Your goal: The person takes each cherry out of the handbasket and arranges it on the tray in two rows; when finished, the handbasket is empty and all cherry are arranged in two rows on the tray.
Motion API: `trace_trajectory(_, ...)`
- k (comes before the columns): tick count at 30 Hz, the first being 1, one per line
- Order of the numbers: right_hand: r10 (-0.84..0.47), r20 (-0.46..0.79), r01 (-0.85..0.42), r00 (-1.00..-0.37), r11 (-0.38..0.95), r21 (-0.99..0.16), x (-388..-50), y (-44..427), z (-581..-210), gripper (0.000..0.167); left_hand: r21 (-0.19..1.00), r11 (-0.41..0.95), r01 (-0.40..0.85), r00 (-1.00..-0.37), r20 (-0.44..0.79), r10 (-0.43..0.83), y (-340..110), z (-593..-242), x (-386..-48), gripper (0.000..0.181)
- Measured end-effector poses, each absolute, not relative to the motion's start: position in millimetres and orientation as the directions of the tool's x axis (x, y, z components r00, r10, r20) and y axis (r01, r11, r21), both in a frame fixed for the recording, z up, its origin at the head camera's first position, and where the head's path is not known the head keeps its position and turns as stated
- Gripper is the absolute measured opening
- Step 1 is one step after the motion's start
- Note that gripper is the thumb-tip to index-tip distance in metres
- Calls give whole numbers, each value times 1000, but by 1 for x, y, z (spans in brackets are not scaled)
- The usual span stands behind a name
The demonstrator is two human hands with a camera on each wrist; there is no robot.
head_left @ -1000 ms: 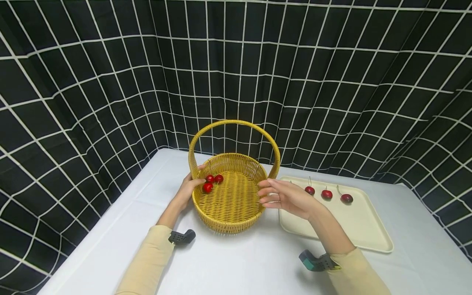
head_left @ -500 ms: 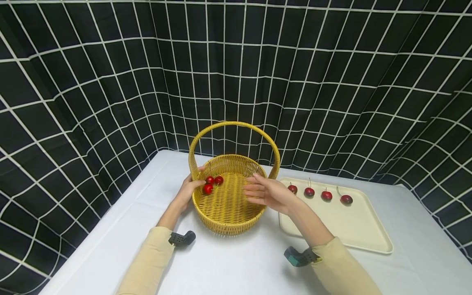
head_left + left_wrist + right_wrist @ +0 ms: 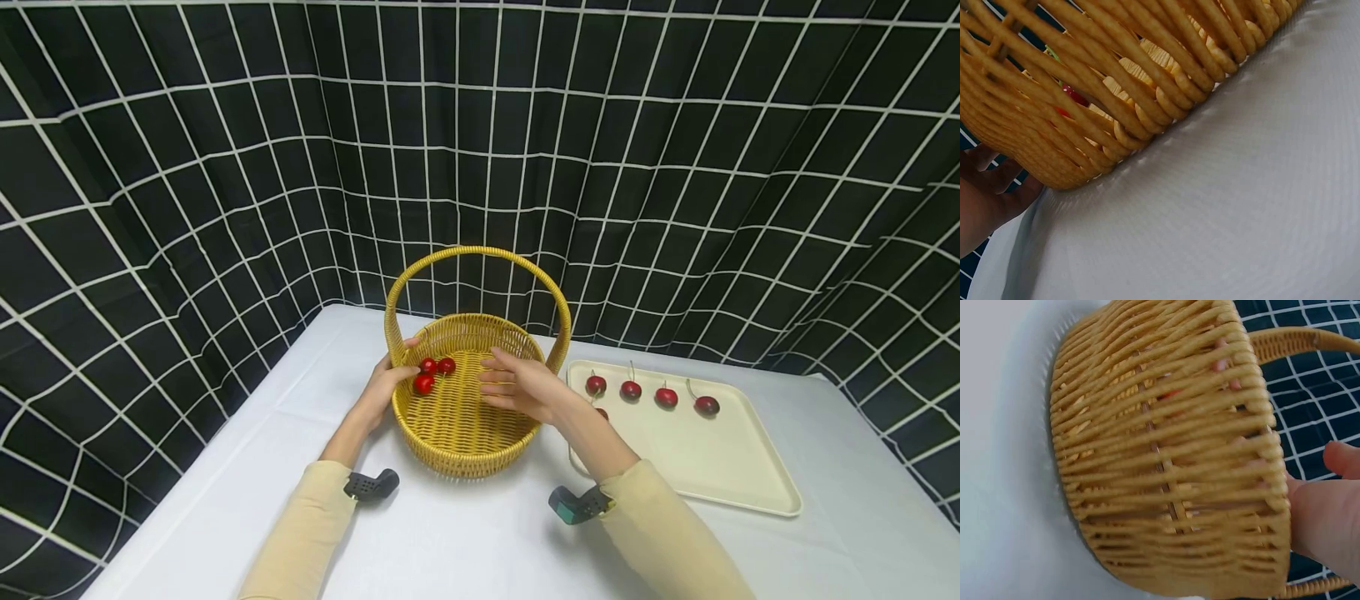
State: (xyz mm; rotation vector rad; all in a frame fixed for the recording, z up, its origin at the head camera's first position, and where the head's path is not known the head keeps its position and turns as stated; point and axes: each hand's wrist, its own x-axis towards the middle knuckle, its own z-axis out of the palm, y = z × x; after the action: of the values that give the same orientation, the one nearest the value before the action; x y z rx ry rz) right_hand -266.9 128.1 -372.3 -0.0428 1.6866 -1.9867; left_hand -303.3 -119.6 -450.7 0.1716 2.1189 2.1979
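A yellow wicker basket [image 3: 465, 462] with a tall arched handle stands on the white cloth. My left hand [image 3: 381, 392] grips its left rim, thumb over the inside, other fingers behind the wall. Red cherries [image 3: 423, 383] lie inside near that thumb; one shows through the weave in the left wrist view. My right hand [image 3: 525, 388] reaches over the right rim into the basket, fingers extended and apart, with nothing visible in it. The right wrist view shows this hand [image 3: 1329, 515] past the rim, its fingertips partly hidden behind the weave.
A cream tray [image 3: 735, 475] lies to the right of the basket, bearing several dark red cherries [image 3: 631, 390] with stems. The right forearm partly covers one of them. Black cloth with white grid lines [image 3: 480, 125] hangs behind the table.
My right hand has moved left from the basket's right rim to over its inside, uncovering more cherries on the tray. The left hand keeps its grip on the rim.
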Motion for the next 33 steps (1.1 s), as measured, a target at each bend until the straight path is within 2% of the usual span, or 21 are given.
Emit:
trace_trajectory(13,-332,-397,410,-856,34,-911,-274,100,-380,59,999,-48,8,-988,16,152,-119,-444,-299,57)
trace_trajectory(33,-286,-511,520,-811,48,-853,-284,61,-386,64,998,-55,23,-992,30,126,-119,-449,-302,56)
